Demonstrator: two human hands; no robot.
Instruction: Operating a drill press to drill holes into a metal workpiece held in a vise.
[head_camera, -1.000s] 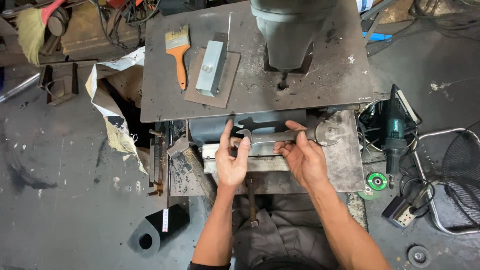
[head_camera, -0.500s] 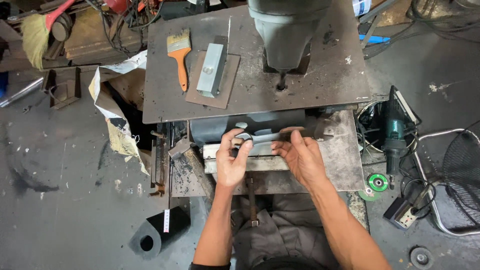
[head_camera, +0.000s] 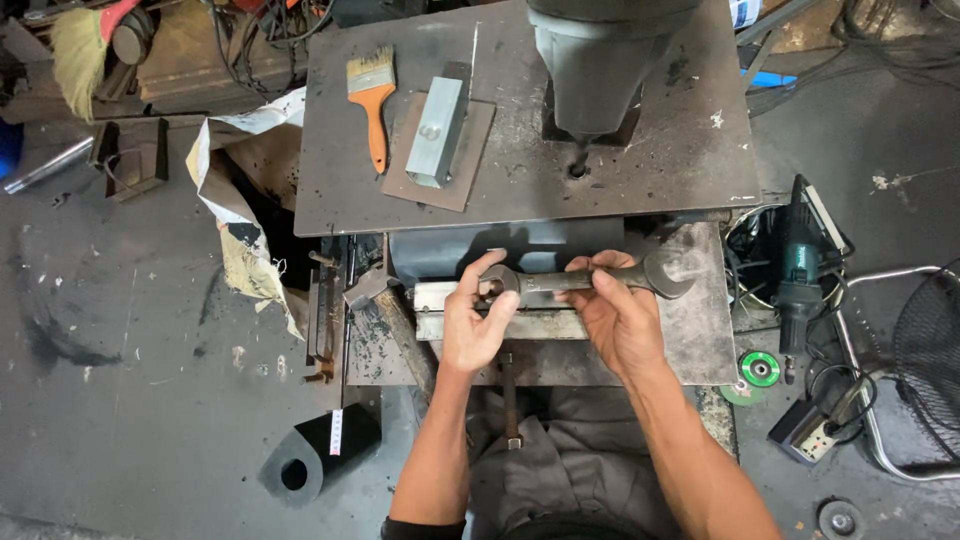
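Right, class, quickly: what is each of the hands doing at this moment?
Left hand: closed on the ring end of the spanner.
Right hand: closed on the spanner's shaft, near its middle.

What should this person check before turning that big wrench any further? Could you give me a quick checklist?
1. Left hand steadies the ring end of the wrench: ok.
2. Right hand grips the wrench shaft: ok.
3. Ring end seated on a nut or bolt: cannot tell, fingers hide it.
4. Metal bar under the wrench clamped firm: cannot tell.
5. Drill bit on the plate above stands away from both hands: ok.
6. Paintbrush and grey block lie far from the wrench: ok.
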